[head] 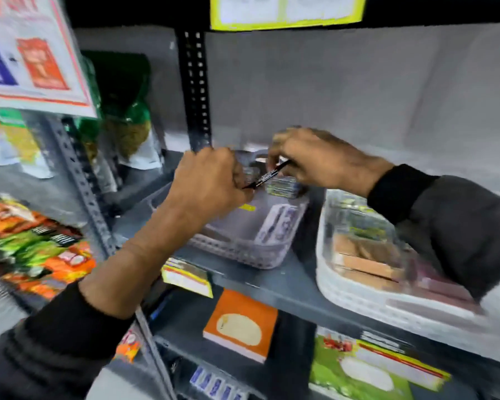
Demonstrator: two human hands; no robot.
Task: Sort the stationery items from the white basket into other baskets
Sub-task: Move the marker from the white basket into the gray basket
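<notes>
Two hands are raised over the grey basket (251,241) on the grey metal shelf (274,281), and one thin black pen (267,174) is held between them. The left hand (211,183) is curled into a fist with the pen's lower end pinched at its fingers; the right hand (315,160) is closed round the upper end at its fingertips. Neither hand is free.

The white basket (355,295) is seen just beside the grey one, to the right, with packaged items still lying in it, so the sorting is judged unfinished. A packet (274,223) and a small stack of cards or pads (280,187) are already lodged in the grey basket; what exactly they are cannot be told through the blur.

Several risks are judged from this. If both ends are released unevenly, the pen may tip, strike the basket's rim and roll off the shelf edge toward the orange notebook (240,324) on the level below. Being slim, it could also slip through the perforated wall or bury itself under the packet. The right sleeve (445,220) hangs over the white basket's rear corner, and that basket could be nudged by it when the arm is withdrawn.
</notes>
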